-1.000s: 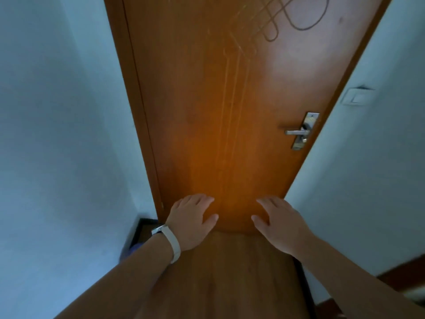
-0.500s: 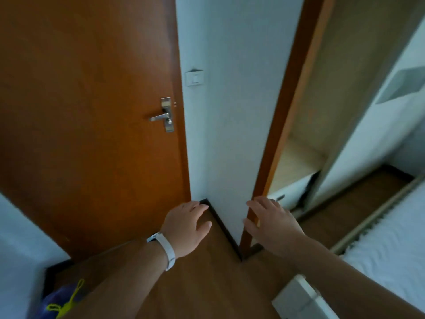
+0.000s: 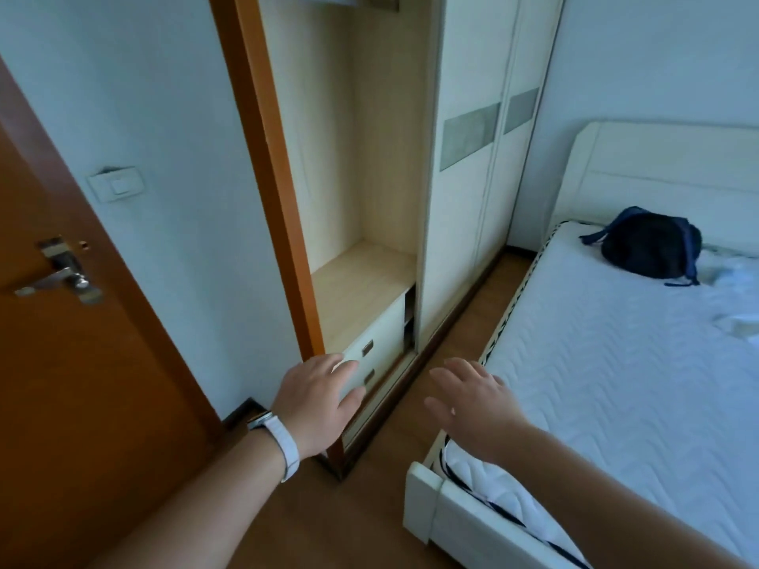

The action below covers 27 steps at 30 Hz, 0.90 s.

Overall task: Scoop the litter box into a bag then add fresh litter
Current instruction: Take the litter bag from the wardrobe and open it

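Orange-brown wooden door [image 3: 82,404] stands at the left, shut, metal lever handle [image 3: 57,277] on it. White light switch [image 3: 117,186] on the wall just beside the door frame.

Person stands facing the wardrobe [image 3: 369,199]. One bay is open: a bare shelf, with two pale drawers [image 3: 378,347] below it. The sliding panel [image 3: 464,199] covers the next bay.

Left hand [image 3: 316,404]: held out palm down over the floor [image 3: 349,507], fingers straight and slightly spread, nothing in it. White wristband [image 3: 283,441] on that wrist.

Right hand [image 3: 472,408]: held out level with the left, apart from it, above the near corner of the bed [image 3: 616,384]. Fingers extended and relaxed, nothing in it.

Dark blue backpack [image 3: 649,248] lies on the mattress at its far edge, near the headboard.

Litter box: not seen from where the person looks; position cannot be told.
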{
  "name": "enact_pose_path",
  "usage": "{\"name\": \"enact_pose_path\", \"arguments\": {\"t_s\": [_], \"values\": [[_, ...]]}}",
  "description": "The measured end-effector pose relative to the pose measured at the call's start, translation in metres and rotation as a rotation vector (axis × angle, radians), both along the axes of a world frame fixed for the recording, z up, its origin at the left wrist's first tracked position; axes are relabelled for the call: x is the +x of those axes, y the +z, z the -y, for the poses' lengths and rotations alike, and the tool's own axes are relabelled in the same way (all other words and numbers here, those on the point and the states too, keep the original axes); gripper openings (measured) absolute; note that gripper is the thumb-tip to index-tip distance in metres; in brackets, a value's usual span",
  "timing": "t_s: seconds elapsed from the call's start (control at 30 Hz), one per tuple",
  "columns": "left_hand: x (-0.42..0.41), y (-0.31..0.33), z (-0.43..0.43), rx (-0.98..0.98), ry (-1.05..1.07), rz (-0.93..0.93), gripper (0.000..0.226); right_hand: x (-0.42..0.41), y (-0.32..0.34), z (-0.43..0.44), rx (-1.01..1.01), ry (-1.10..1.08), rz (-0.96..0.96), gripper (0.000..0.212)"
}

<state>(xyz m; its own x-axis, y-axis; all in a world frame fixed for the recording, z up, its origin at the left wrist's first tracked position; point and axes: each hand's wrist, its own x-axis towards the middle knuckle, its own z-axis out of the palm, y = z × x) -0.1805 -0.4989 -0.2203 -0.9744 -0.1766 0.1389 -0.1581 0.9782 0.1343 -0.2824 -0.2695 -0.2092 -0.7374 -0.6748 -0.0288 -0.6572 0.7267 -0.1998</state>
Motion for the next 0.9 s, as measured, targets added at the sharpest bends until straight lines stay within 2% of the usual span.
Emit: {"name": "enact_pose_path", "arguments": {"t_s": [0.13,0.23,0.53,0.7,0.9], "values": [[-0.04,-0.003,0.008,-0.002,-0.056,0.005,0.06,-0.024,-0.003,0.002,0.019,-0.04,0.012,0.055],[-0.071,-0.01,0.024,0.006,-0.081,0.01,0.058,-0.049,-0.005,0.017,0.037,-0.057,-0.003,0.055],[-0.199,-0.011,0.113,-0.023,-0.166,-0.043,0.067,-0.156,0.007,0.12,0.102,-0.102,-0.067,0.052],[-0.237,-0.004,0.149,-0.036,-0.175,-0.044,0.073,-0.196,0.018,0.172,0.115,-0.111,-0.11,0.05],[-0.259,-0.01,0.18,-0.023,-0.136,0.015,0.051,-0.229,0.008,0.213,0.145,-0.082,-0.07,0.052]]}}
